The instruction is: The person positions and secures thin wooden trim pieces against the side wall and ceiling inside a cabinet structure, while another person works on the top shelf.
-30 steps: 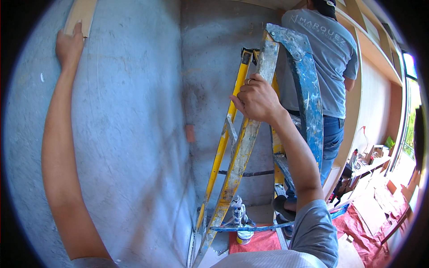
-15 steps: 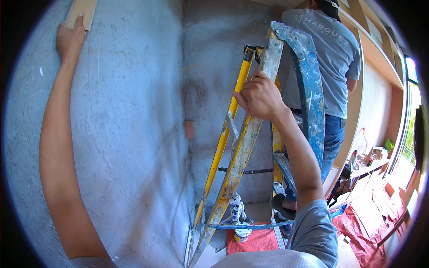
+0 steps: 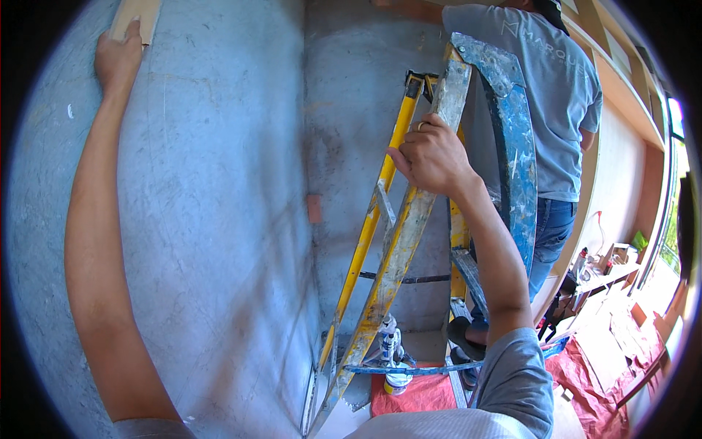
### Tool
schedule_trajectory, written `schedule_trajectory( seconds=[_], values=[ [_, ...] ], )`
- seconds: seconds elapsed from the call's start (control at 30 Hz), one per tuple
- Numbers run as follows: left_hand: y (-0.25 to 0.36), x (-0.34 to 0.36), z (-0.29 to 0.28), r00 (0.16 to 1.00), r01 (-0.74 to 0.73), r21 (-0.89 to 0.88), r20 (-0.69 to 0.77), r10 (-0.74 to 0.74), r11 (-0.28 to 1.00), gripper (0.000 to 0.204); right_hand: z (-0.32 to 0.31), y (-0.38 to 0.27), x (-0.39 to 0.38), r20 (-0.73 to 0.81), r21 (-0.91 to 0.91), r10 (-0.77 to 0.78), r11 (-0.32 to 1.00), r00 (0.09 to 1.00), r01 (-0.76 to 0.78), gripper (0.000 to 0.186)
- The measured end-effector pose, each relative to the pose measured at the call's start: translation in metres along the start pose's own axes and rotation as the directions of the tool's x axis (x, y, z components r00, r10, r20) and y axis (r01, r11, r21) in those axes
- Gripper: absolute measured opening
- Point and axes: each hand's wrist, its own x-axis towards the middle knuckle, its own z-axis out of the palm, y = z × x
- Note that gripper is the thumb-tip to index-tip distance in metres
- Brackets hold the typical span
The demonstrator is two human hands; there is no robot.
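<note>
Left: blue-grey plastered wall [image 3: 219, 183], unchanged. Versus one second ago, I log the top of the yellow-railed, blue-topped, paint-spattered metal stepladder [image 3: 515, 146] slightly farther right in my view; the right hand [image 3: 436, 155] still grasps its near rail. Grey-shirted co-worker [image 3: 552, 117], beyond it, now shows an arm [image 3: 413, 10] extended leftward. Flat, pale wooden board [image 3: 137, 18]: upper left, its lower end still gripped by the left hand [image 3: 119, 60], thumb on its face. Small white, yellow-banded bucket [image 3: 397, 382]: near the red sheet's [image 3: 428, 399] left edge; I cannot tell its contents.
</note>
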Motion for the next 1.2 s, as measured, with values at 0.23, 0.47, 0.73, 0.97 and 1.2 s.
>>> schedule_trajectory(
  seconds=[0.23, 0.47, 0.73, 0.97, 1.2],
  values=[
    [0.000, -0.003, 0.003, 1.000, -0.023, -0.015, -0.021, 0.022, 1.000, 0.066, -0.002, 0.000, 0.000, 0.006, 0.009, 0.005, 1.000, 1.000, -0.005, 0.049],
    [-0.008, -0.001, 0.007, 0.999, -0.024, 0.031, -0.026, 0.024, 0.999, 0.069, -0.001, 0.000, 0.000, 0.007, 0.004, 0.002, 1.000, 1.000, -0.002, 0.048],
    [-0.035, 0.013, 0.013, 0.999, -0.023, 0.010, 0.024, 0.023, 1.000, 0.078, -0.003, -0.003, 0.003, 0.053, 0.010, 0.018, 1.000, 0.998, -0.018, 0.049],
    [-0.065, 0.026, 0.034, 0.998, -0.060, 0.061, 0.011, 0.060, 0.996, 0.083, -0.004, 0.000, 0.001, 0.020, 0.000, -0.003, 1.000, 1.000, 0.003, 0.049],
    [-0.041, 0.012, 0.027, 0.999, -0.030, 0.022, 0.029, 0.029, 0.999, 0.081, 0.001, 0.003, -0.001, -0.005, 0.004, -0.022, 1.000, 1.000, 0.022, 0.049]
  ],
)
